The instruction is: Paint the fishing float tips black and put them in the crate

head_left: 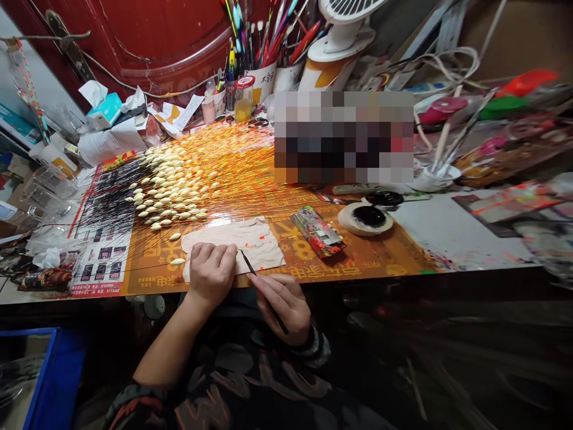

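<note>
My left hand (212, 269) is closed in a pinch over a beige cloth (264, 227), on what looks like the thin stem of a fishing float. A pale oval float body (177, 261) shows just left of that hand, and a thin line with orange marks runs out to its right. My right hand (286, 304) grips a slim dark paintbrush (248, 263), its tip close to the left fingertips. Whether the tip touches the stem is too small to tell. Many more pale floats (179, 197) with bright orange-yellow stems lie bunched behind the cloth.
A paint-stained block (317, 232) lies right of the cloth, beside a round pot of black paint (369, 216). Brushes stand in cups (262, 80) at the back, near a jar (244, 98) and a white fan (342, 36). A blue crate (56, 376) sits below left.
</note>
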Action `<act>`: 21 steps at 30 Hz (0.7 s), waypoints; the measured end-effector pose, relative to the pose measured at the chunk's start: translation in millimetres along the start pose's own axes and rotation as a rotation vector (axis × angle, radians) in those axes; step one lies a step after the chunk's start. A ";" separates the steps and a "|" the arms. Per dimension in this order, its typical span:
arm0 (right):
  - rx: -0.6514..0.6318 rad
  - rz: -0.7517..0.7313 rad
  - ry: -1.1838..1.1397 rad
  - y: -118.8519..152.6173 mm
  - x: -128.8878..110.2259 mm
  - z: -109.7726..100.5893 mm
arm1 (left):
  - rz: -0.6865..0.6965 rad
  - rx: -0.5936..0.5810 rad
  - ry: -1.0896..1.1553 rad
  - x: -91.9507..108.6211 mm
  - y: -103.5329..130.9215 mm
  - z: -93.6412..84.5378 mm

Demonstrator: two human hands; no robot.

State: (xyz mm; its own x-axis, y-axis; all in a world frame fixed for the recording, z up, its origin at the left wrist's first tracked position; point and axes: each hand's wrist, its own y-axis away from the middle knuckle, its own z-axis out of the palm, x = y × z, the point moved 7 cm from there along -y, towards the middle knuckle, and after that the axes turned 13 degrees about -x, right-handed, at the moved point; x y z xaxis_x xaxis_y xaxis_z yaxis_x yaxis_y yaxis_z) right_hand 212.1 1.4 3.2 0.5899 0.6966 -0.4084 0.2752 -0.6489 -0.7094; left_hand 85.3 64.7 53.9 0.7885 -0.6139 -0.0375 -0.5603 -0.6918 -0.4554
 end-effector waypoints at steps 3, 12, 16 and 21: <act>-0.004 0.005 0.009 -1.5 -0.8 -0.1 | 0.009 0.009 0.003 0.6 0.2 -0.6; -0.014 0.019 -0.018 -1.1 0.2 0.6 | -0.025 0.024 -0.022 0.7 1.2 -4.0; -0.001 0.000 -0.027 0.0 -1.3 0.6 | -0.080 0.069 -0.039 -5.1 8.4 -11.0; 0.003 -0.037 -0.038 -3.9 -7.3 2.7 | -0.104 0.053 -0.003 -12.7 16.3 -12.2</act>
State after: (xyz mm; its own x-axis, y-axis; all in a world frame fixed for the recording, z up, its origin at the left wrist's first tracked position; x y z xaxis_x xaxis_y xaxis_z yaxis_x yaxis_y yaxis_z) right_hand 204.8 -0.3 7.4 0.5500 0.7311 -0.4038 0.2934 -0.6218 -0.7262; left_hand 63.1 56.6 57.7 0.8423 -0.5389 0.0093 -0.4617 -0.7303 -0.5035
